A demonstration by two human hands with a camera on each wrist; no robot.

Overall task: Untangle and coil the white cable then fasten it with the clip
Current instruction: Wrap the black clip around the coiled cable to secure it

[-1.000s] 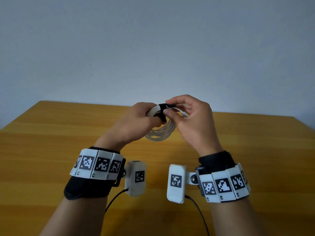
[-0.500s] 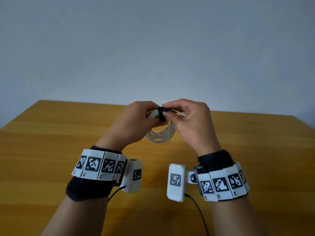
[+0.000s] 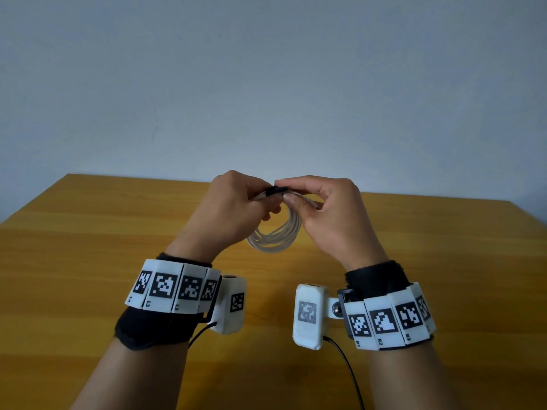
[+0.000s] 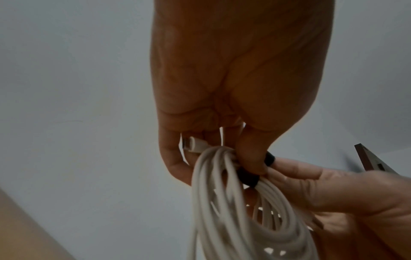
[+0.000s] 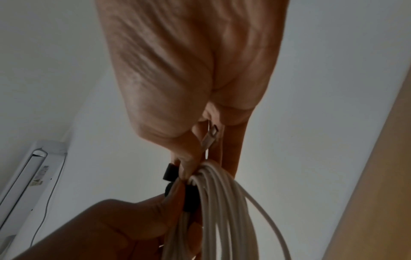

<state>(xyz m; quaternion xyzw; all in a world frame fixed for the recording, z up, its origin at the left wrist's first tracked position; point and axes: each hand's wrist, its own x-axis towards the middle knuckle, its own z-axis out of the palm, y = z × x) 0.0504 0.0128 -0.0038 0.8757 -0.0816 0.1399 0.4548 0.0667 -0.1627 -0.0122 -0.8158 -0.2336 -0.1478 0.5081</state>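
Observation:
The white cable [image 3: 276, 236] is wound into a coil and hangs in the air above the wooden table [image 3: 88, 247], between both hands. A black clip [image 3: 275, 190] wraps the coil's top. My left hand [image 3: 236, 202] grips the coil [image 4: 224, 211] beside the clip [image 4: 246, 176], thumb pressed on it. My right hand [image 3: 322, 205] pinches the clip [image 5: 190, 198] and the coil [image 5: 222, 202] from the other side. One white plug [image 4: 191, 144] pokes out by the left fingers, another plug [image 5: 210, 139] lies between the right fingers.
A plain pale wall [image 3: 266, 84] rises behind the table's far edge. Marker bands and camera boxes sit on both wrists [image 3: 177, 291], with thin black leads [image 3: 346, 371] trailing toward me. A white air conditioner [image 5: 26, 176] hangs on the wall in the right wrist view.
Both hands have closed in tighter on the clip at the coil's top, and the left thumb now covers more of it. The coil hangs in much the same spot.

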